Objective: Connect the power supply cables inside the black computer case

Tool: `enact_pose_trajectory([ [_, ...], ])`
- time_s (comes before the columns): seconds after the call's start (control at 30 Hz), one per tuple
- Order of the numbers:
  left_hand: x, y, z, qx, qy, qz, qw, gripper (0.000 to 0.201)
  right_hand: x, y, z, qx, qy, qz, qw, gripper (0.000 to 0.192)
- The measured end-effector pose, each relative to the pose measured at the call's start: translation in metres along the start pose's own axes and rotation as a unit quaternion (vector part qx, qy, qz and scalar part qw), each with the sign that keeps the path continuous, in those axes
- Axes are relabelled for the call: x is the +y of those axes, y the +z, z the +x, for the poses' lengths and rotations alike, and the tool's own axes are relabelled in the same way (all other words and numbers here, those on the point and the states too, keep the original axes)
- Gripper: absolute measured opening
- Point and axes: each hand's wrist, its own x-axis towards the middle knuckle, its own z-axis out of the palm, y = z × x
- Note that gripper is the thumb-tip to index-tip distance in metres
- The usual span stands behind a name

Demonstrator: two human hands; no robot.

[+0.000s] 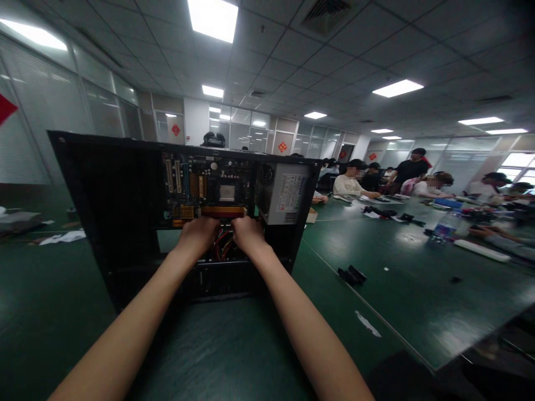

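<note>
An open black computer case [108, 200] stands on its side on the green table, its inside facing me. A motherboard [209, 186] with yellow slots fills the upper middle, and a grey power supply [288, 197] sits at the right. My left hand [199, 234] and my right hand [247, 234] are both inside the case, just below the motherboard's lower edge. Their fingers curl in toward a bundle of red and black cables [223, 248] between them. What the fingertips grip is hidden by the hands.
Small black parts [351, 274] lie on the green table [376, 312] to the right of the case, and white papers [62, 238] lie at the left. Several people sit and stand at the far right tables among bottles and parts.
</note>
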Motion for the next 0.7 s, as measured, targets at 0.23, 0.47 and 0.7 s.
enact_pose_trajectory([
  [0.23, -0.0011, 0.0024, 0.0008, 0.012, 0.005, 0.0, 1.0, 0.038, 0.0018, 0.0024, 0.0014, 0.006, -0.002, -0.004, 1.0, 0.025],
  [0.47, -0.0023, 0.0033, 0.0015, 0.009, 0.005, -0.002, 1.0, 0.038, 0.0039, 0.0025, 0.0021, 0.0, 0.003, 0.012, 1.0, 0.028],
  [0.7, -0.0014, -0.0012, -0.0018, 0.005, -0.007, -0.01, 1.0, 0.037, 0.0018, 0.0021, -0.0018, 0.009, -0.004, 0.008, 1.0, 0.028],
])
